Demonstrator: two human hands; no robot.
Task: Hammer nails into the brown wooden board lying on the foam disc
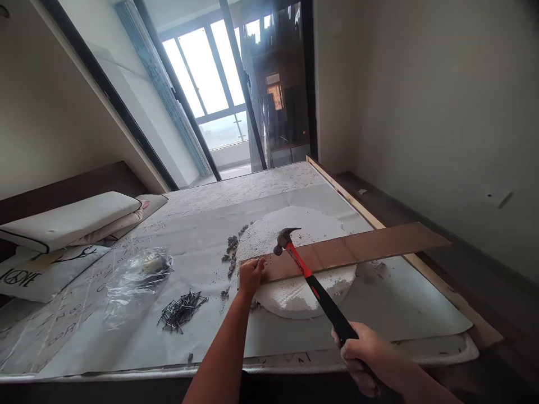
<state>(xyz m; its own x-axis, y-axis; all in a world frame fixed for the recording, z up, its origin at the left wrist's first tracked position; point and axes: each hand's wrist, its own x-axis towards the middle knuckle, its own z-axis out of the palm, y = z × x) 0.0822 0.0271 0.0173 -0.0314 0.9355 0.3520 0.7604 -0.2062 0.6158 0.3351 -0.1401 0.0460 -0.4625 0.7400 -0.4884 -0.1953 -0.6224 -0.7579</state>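
My right hand (pixel 360 356) is wrapped round the black grip of a claw hammer (pixel 309 275) with a red neck. Its dark metal head is raised in front of the brown wooden board (pixel 337 252). At the board's left end, my left hand (pixel 251 275) is closed, thumb and fingers pinched together over the wood. Whatever sits between those fingertips is too small to make out. Beneath the board lies a round white foam slab (pixel 295 221), its surface rough and crumbling. A pile of nails (pixel 182 311) lies to the left of my left forearm.
A clear plastic bag (pixel 137 280) with something inside lies left of the nails. Grey crumbs (pixel 231 249) line the slab's left edge. Under everything is a pale sheet (pixel 223 350) on a mattress (pixel 269 179). The board's right end overhangs the wooden bed rail (pixel 357 202). Pillows (pixel 80 216) rest far left.
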